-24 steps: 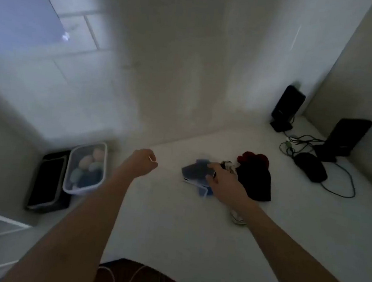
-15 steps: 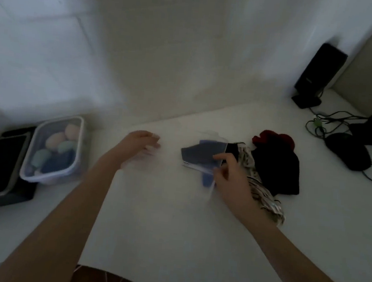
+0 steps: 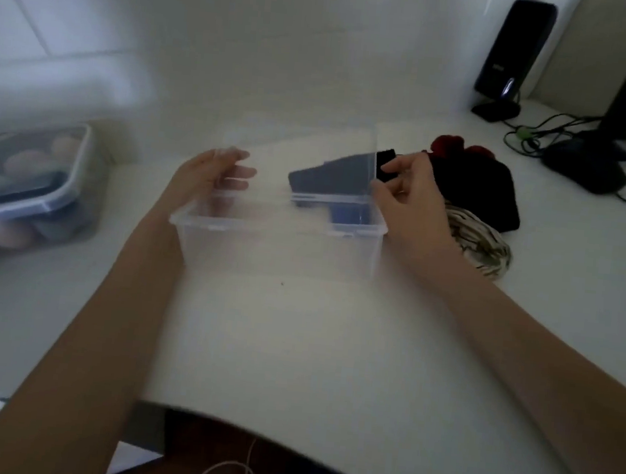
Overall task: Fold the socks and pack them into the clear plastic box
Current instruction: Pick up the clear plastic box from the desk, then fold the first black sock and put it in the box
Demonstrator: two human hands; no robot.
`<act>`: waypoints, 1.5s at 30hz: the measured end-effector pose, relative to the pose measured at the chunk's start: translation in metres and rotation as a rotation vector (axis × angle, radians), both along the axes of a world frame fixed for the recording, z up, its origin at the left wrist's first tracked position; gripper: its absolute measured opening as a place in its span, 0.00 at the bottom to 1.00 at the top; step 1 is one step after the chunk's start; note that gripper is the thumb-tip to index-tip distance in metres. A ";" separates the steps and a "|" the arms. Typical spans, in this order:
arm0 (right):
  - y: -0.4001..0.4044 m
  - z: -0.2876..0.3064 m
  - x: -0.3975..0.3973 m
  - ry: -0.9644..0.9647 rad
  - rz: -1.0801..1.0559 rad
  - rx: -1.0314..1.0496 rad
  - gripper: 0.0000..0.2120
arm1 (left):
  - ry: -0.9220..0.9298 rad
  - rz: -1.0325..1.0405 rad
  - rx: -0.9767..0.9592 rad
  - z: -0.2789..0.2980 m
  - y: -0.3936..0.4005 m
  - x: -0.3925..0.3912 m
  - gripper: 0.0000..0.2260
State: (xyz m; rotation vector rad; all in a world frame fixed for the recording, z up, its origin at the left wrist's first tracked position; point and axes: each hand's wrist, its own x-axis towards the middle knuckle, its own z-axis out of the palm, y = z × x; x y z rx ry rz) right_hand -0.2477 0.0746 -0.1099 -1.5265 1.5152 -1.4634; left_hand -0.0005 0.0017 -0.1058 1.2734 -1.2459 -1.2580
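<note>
A clear plastic box stands in the middle of the white table. Its clear lid is tilted up over it. My left hand holds the lid's left end, its fingers showing through the plastic. My right hand pinches the lid's right edge. Folded blue socks lie inside the box at its right end. A heap of black and red socks lies just right of the box. A striped sock lies beside my right wrist.
A second plastic box with rolled socks inside sits at the far left. At the back right are a black speaker, cables and a dark mouse. The table's front edge runs below my forearms.
My right hand has left the blue socks and taken the lid's right edge. My left hand has come in to the lid's left end. The view has dropped closer to the table.
</note>
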 end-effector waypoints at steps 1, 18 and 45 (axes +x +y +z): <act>0.004 0.001 0.000 0.028 -0.029 -0.041 0.05 | 0.034 0.021 -0.010 0.000 0.005 -0.002 0.11; -0.037 -0.003 -0.015 0.963 -0.188 0.227 0.19 | 0.583 0.005 0.075 -0.002 0.059 -0.001 0.12; 0.086 0.081 -0.010 -0.325 -0.407 -0.733 0.09 | -0.073 0.020 -0.347 0.000 0.089 -0.064 0.13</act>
